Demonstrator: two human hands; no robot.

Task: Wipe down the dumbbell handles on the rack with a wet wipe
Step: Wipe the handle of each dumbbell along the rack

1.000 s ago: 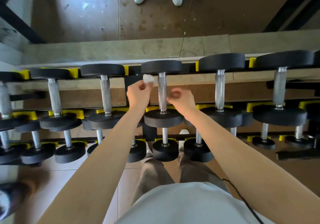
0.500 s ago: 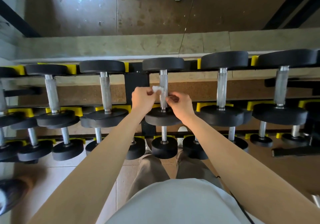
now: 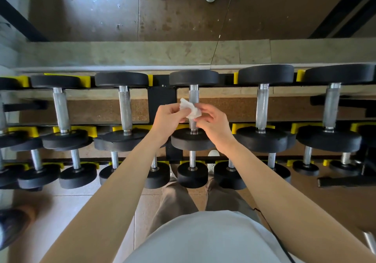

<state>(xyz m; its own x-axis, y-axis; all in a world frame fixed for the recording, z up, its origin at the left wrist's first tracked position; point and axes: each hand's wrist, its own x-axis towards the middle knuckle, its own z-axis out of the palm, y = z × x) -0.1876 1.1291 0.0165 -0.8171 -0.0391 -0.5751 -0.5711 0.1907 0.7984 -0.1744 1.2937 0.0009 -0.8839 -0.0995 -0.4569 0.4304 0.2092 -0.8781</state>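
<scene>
The crumpled white wet wipe (image 3: 190, 108) lies against the knurled steel handle (image 3: 193, 95) of the middle dumbbell on the upper tier of the rack (image 3: 162, 101), about halfway down the bar. Both hands hold it: the left hand (image 3: 167, 119) pinches its left side between thumb and fingers, and the right hand (image 3: 212, 121) pinches its right edge with curled fingertips. The dumbbell's black near weight (image 3: 190, 139) sits just below the hands. More dumbbells lie in yellow cradles (image 3: 237, 127) on either side, and a lower tier (image 3: 192, 174) carries smaller ones above the tiled floor (image 3: 67, 207).
</scene>
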